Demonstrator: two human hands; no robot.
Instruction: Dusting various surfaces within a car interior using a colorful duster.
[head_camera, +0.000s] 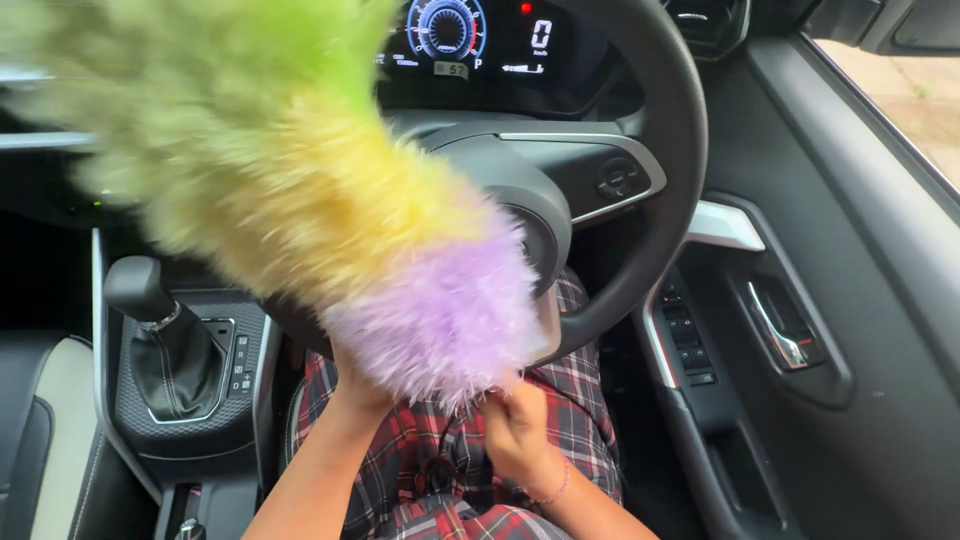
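Note:
A big fluffy duster (300, 190) with green, yellow and purple bands slants from the upper left down to my lap, blurred as if moving. My right hand (517, 428) is closed at its purple lower end, gripping the base or handle, which the fluff hides. My left hand (352, 392) is mostly hidden under the purple fluff, touching the duster from below; its fingers are out of sight. The duster covers the left part of the black steering wheel (660, 180).
I sit in a car's driver seat, plaid cloth (580, 390) over my lap. The lit instrument cluster (470, 35) is behind the wheel. A gear shifter (150, 310) stands at left. The door panel with window switches (690, 340) and handle (785, 335) is at right.

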